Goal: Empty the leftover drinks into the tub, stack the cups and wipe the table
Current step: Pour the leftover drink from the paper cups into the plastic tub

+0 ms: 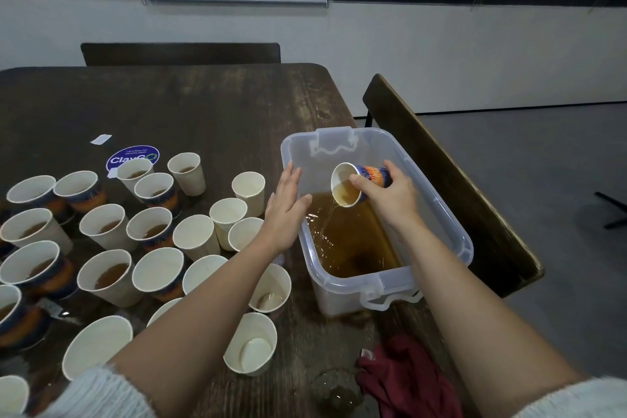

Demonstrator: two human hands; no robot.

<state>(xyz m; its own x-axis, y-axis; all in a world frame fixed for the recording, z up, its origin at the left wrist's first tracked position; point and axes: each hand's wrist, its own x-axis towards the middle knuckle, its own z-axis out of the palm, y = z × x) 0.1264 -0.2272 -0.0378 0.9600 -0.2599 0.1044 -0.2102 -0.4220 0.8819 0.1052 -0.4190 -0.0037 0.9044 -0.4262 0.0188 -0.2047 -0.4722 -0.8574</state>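
1. The right hand (390, 195) grasps a patterned paper cup (359, 181) with thumb and fingers curled round its side. The cup is tipped, with its mouth towards the left and down, above the inside of the tub (451, 214).
2. A thin stream of brown drink (330, 219) falls from the cup's rim into the tub, and the surface there is rippled.
3. The tub is clear plastic with handle clips at both ends. It stands on the right part of the dark wooden table (203, 105), close to the table's right edge. Brown liquid (353, 248) covers its bottom.
4. The left hand (285, 210) is released, its fingers straight and together, holding nothing. It hovers at the left rim of the tub; I cannot tell if it touches the rim.
5. Many paper cups (112, 224) stand upright on the left half of the table, some white and some with a blue and orange pattern. Several contain brown drink, and some near the left forearm look empty.
6. A dark red cloth (407, 380) lies crumpled on the table near its front edge, just in front of the tub.
7. A round blue sticker (133, 155) is on the table behind the cups, and a small white label (101, 139) lies beside it.
8. A dark bench (451, 180) stands along the right side of the table.
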